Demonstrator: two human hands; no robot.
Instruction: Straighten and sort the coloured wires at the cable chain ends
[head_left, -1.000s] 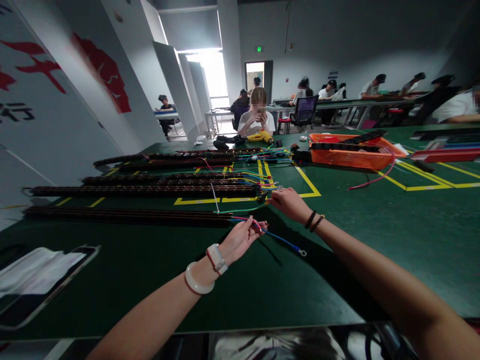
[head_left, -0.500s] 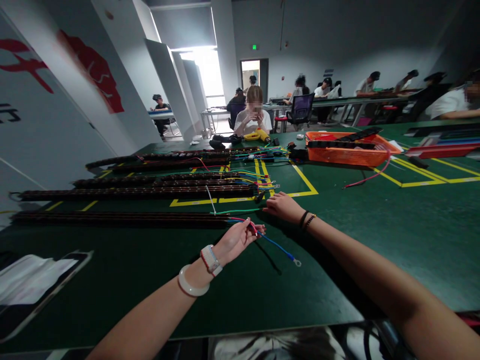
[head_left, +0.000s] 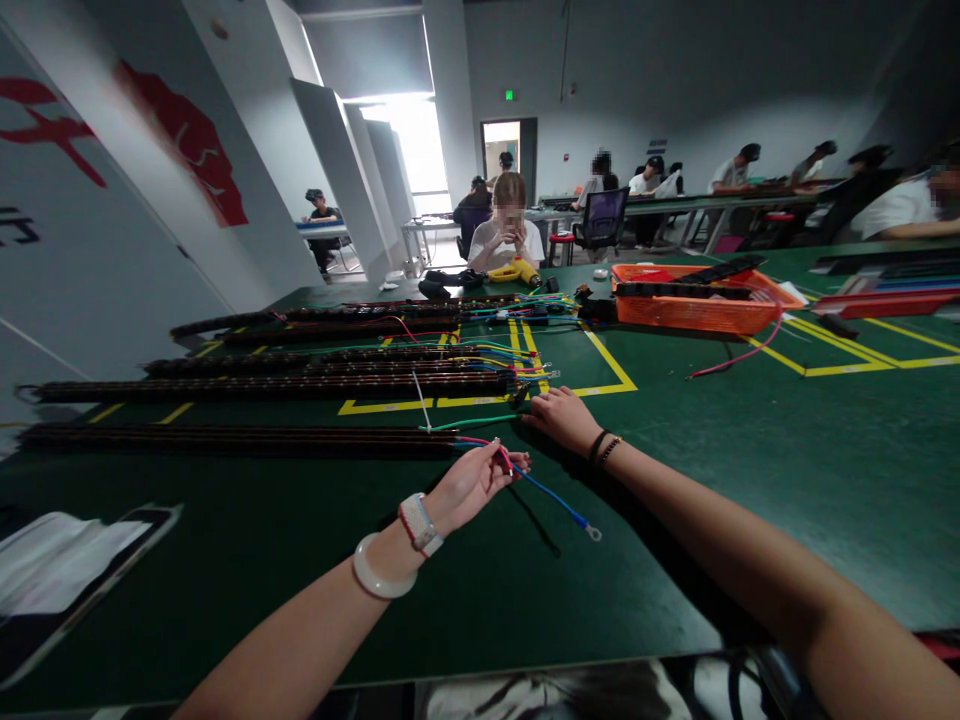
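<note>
My left hand point(head_left: 476, 485) is closed around a red wire point(head_left: 474, 440) and a blue wire point(head_left: 551, 489), whose ring terminal point(head_left: 594, 534) sticks out to the right over the table. Both wires come out of the end of a long dark wire bundle point(head_left: 240, 440) lying across the table on the left. Farther back, my right hand point(head_left: 559, 412) grips the end of a green wire point(head_left: 487, 423) with bent fingers; the wire's tip is hidden under them. Beside the green wire, a white cable tie point(head_left: 421, 400) stands up from the bundle.
More dark wire bundles point(head_left: 285, 388) with coloured ends lie behind. An orange basket point(head_left: 697, 315) holding black parts stands at the back right. A yellow heat gun point(head_left: 516, 271) lies in front of a seated person point(head_left: 510, 225). A clipboard with paper point(head_left: 67, 560) is at left.
My right hand has shifted very slightly left with the green wire. The left hand keeps the red and blue wires in nearly the same place.
</note>
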